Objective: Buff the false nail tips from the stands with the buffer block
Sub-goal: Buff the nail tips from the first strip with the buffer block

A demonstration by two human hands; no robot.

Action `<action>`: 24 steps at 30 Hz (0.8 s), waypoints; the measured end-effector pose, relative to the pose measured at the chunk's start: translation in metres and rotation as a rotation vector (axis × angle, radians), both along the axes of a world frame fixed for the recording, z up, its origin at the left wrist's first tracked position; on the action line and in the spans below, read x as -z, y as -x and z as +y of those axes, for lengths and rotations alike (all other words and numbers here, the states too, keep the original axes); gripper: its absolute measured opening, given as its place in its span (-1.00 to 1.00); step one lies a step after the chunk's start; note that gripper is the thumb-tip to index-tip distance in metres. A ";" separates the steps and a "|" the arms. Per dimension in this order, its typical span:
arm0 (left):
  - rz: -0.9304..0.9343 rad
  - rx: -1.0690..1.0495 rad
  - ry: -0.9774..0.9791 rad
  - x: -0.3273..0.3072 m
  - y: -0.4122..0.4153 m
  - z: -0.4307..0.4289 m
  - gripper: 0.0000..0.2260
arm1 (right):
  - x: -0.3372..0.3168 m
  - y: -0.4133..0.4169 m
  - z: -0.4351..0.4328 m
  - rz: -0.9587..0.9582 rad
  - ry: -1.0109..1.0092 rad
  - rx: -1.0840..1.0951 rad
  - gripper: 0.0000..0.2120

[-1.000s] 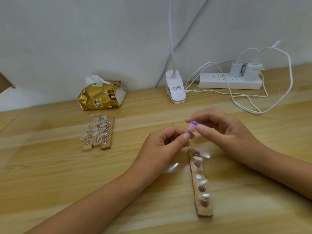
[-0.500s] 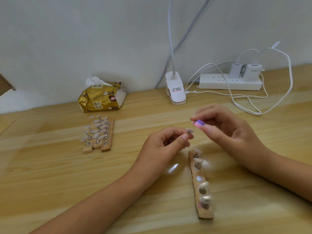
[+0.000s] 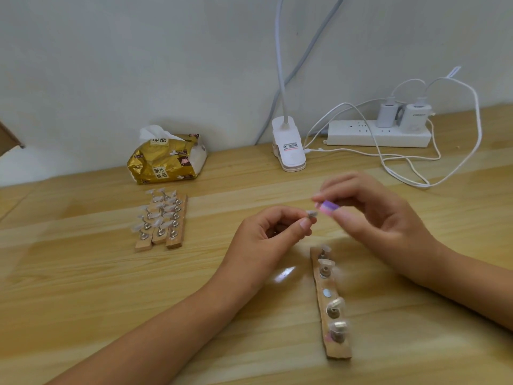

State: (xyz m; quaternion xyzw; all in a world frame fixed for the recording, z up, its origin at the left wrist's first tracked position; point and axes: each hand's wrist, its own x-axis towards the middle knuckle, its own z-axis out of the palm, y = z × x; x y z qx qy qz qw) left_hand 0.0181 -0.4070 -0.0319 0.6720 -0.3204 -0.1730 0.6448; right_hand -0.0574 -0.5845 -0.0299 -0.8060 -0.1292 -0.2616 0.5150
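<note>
My right hand swings its pinched pink-purple buffer block back beside the clear nail tip my left hand pinches; seemingly four tips wait on the wooden stand.

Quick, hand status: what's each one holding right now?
Left hand: pinches a nail tip.
Right hand: pinches the buffer block.

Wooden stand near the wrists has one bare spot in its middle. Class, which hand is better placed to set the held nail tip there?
Left, likely. The left hand pinches the clear false nail tip; the right hand grips the purple-pink buffer block. The wooden stand's bare spot lies near both.
</note>
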 end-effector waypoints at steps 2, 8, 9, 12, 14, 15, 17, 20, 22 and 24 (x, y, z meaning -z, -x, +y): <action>0.006 -0.013 -0.003 0.000 0.000 0.000 -0.96 | 0.002 -0.003 -0.002 0.111 -0.018 0.024 -0.86; 0.064 -0.022 0.019 0.001 0.000 0.000 -0.95 | 0.001 -0.004 -0.005 0.098 -0.181 0.047 -0.82; 0.063 -0.020 0.022 0.001 0.000 0.000 -0.96 | 0.002 -0.003 -0.004 0.066 -0.134 0.029 -0.80; 0.071 -0.012 0.039 0.000 0.000 0.000 -0.94 | 0.005 -0.004 -0.003 0.007 0.001 0.010 -0.77; 0.048 -0.005 0.030 -0.001 0.000 0.000 -0.94 | 0.003 -0.003 -0.002 -0.021 0.052 0.000 -0.79; 0.035 0.000 0.026 -0.001 0.000 0.000 -0.95 | 0.003 -0.002 -0.001 -0.045 0.086 -0.011 -0.79; 0.014 0.007 0.023 -0.001 0.000 0.000 -0.95 | 0.003 -0.001 -0.001 -0.083 0.168 -0.015 -0.79; 0.019 -0.009 0.022 0.000 -0.001 0.000 -0.96 | 0.003 -0.002 -0.003 -0.027 0.119 0.014 -0.80; 0.022 -0.006 0.028 0.000 -0.001 0.001 -0.97 | 0.003 -0.002 -0.002 -0.038 0.134 0.019 -0.81; 0.016 0.005 0.028 0.000 0.000 0.001 -0.98 | 0.004 -0.002 -0.002 -0.075 0.193 0.024 -0.80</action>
